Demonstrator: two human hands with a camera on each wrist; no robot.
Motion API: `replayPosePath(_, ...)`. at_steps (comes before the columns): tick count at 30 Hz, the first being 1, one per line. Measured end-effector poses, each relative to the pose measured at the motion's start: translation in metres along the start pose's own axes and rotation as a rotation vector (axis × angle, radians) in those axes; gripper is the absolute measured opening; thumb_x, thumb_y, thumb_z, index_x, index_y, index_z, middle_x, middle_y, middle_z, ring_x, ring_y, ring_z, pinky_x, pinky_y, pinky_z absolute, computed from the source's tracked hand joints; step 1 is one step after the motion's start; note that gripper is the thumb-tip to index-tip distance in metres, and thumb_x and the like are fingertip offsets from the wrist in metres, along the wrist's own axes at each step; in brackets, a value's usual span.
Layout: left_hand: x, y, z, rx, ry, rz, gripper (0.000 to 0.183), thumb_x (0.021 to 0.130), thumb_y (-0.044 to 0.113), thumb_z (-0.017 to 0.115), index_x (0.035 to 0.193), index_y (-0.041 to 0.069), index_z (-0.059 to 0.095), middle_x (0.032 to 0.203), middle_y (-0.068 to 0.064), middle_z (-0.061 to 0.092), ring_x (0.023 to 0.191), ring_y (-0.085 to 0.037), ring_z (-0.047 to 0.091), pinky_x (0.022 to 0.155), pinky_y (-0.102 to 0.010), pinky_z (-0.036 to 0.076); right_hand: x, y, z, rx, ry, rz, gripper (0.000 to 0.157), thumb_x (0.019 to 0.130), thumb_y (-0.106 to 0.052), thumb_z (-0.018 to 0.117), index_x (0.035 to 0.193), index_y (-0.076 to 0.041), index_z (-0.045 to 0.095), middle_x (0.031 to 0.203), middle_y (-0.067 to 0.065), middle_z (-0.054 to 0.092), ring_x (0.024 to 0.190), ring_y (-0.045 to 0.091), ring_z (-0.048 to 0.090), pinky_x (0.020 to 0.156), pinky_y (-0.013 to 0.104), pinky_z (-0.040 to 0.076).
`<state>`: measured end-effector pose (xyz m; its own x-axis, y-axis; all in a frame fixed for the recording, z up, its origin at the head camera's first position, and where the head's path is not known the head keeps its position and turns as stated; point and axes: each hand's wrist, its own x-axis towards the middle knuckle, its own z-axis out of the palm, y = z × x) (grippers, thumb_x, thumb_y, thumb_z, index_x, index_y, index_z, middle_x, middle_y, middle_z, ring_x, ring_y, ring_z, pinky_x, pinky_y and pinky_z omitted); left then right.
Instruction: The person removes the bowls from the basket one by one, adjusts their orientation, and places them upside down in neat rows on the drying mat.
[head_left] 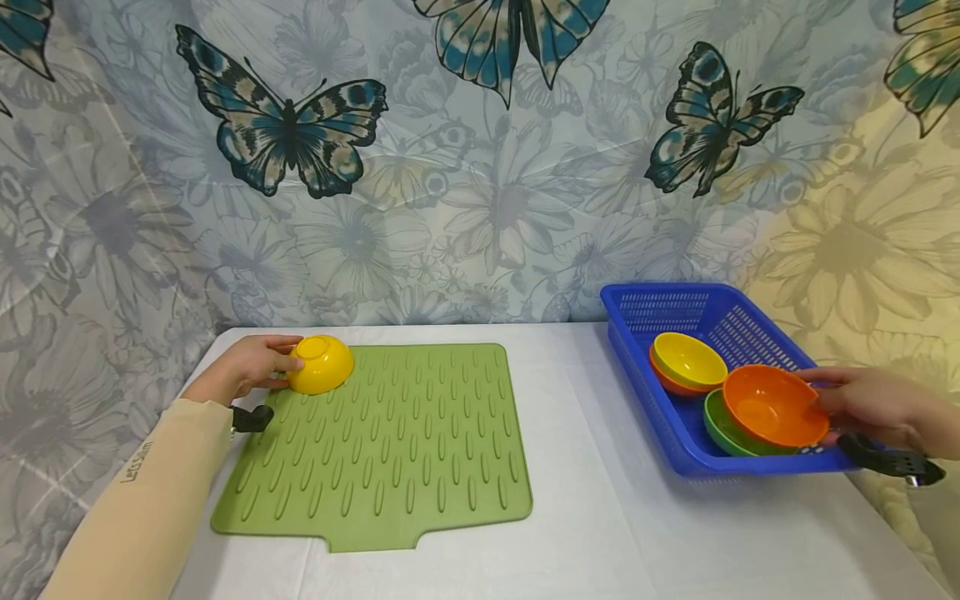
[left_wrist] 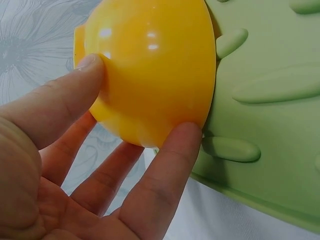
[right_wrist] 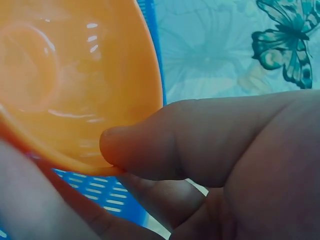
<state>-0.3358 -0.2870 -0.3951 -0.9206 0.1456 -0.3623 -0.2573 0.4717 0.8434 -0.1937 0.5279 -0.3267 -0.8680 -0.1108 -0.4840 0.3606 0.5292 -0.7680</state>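
On the far left corner of the green mat (head_left: 405,442), a yellow bowl (head_left: 324,367) lies upside down. My left hand (head_left: 255,367) holds it from the left. In the left wrist view, the thumb rests on the side of the yellow bowl (left_wrist: 155,65) and a fingertip is right at its rim by the mat. At the right, my right hand (head_left: 873,408) pinches the rim of an orange bowl (head_left: 776,404), its open side tilted up. The right wrist view shows the thumb inside the orange bowl (right_wrist: 100,65), with other fingers under the rim.
A blue perforated basket (head_left: 652,417) stands at the right of the white table (head_left: 570,500). In it a second yellow bowl (head_left: 690,358) sits over an orange one, and green bowls (head_left: 727,429) lie partly under the held orange bowl. A butterfly-print cloth (head_left: 510,225) hangs behind the table.
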Motion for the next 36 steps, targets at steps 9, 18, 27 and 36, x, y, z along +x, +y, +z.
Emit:
replayPosePath(9,0.002,0.000,0.001,0.003,0.010,-0.010,0.076,0.096,0.012,0.068,0.157,0.003,0.024,0.158,-0.030,0.020,0.133,-0.045,0.041,0.090,-0.043,0.054,-0.002,0.006,-0.008,0.180,-0.014,-0.031,0.034,0.101,0.004,0.048,0.132,0.014,0.044,0.104,0.015,0.064,0.087,0.041,0.067,0.078,0.047,0.058)
replayPosePath(18,0.003,-0.004,0.000,0.007,0.015,0.000,0.075,0.097,0.013,0.068,0.157,0.003,0.025,0.157,-0.030,0.020,0.132,-0.045,0.043,0.090,-0.043,0.055,-0.005,0.007,-0.007,0.381,0.030,-0.019,0.056,0.101,0.007,0.046,0.090,-0.043,0.070,0.101,0.010,0.065,0.087,0.042,0.069,0.080,0.048,0.057)
replayPosePath(27,0.002,-0.004,0.000,0.007,0.010,0.011,0.077,0.096,0.014,0.070,0.157,0.002,0.024,0.157,-0.032,0.019,0.131,-0.045,0.044,0.089,-0.042,0.055,-0.008,-0.009,0.005,0.687,0.000,-0.026,0.053,0.101,0.011,0.041,0.092,-0.026,0.078,0.100,0.012,0.063,0.088,0.041,0.069,0.083,0.047,0.055)
replayPosePath(36,0.003,-0.004,0.001,0.004,0.016,0.000,0.075,0.096,0.012,0.069,0.157,0.002,0.025,0.157,-0.031,0.020,0.131,-0.045,0.043,0.088,-0.042,0.055,-0.005,-0.035,0.024,0.710,0.037,-0.035,0.047,0.100,0.010,0.046,0.091,-0.024,0.077,0.101,0.014,0.064,0.091,0.045,0.068,0.084,0.049,0.055)
